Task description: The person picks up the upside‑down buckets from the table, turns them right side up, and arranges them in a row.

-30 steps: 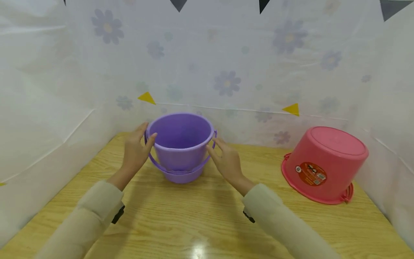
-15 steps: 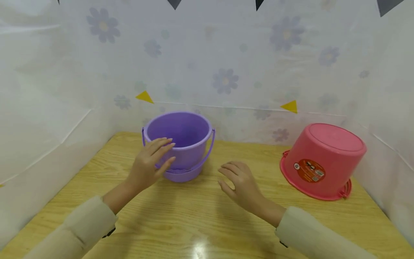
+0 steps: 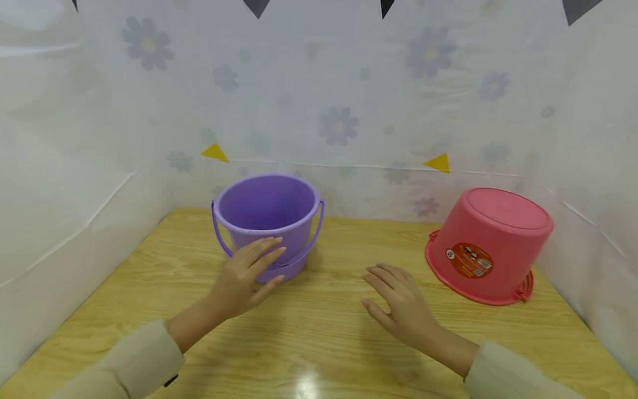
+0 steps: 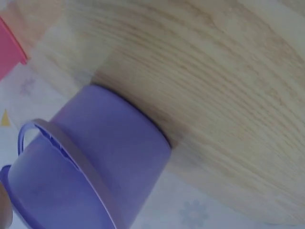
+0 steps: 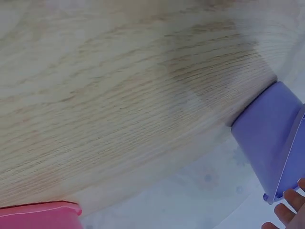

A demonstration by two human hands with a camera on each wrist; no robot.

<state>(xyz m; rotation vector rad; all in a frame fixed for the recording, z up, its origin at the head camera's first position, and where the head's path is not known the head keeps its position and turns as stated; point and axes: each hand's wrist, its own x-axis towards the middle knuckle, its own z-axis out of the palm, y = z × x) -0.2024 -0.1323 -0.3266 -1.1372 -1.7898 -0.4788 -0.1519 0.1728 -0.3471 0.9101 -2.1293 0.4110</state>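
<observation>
A purple bucket [image 3: 271, 244] stands upright on the wooden table, its mouth up and its handle hanging down across the front. My left hand [image 3: 244, 277] is in front of it, fingers extended and overlapping the bucket's lower wall in the head view; it holds nothing. In the left wrist view the purple bucket [image 4: 114, 124] fills the lower left. My right hand [image 3: 404, 305] hovers over the table between the two buckets, fingers loosely bent and holding nothing. At the right, a red bucket [image 3: 490, 249] sits upside down with its base up and a round label on its side.
The wooden table [image 3: 319, 343] lies under both buckets. White sheeting with pale flowers [image 3: 339, 126] rises behind it and at both sides. Yellow triangles [image 3: 438, 163] hang on a string along the back.
Both hands have come away from the purple bucket's rim, where they were at its two sides. They moved down toward me, the right one also to the right. The bucket stays standing.
</observation>
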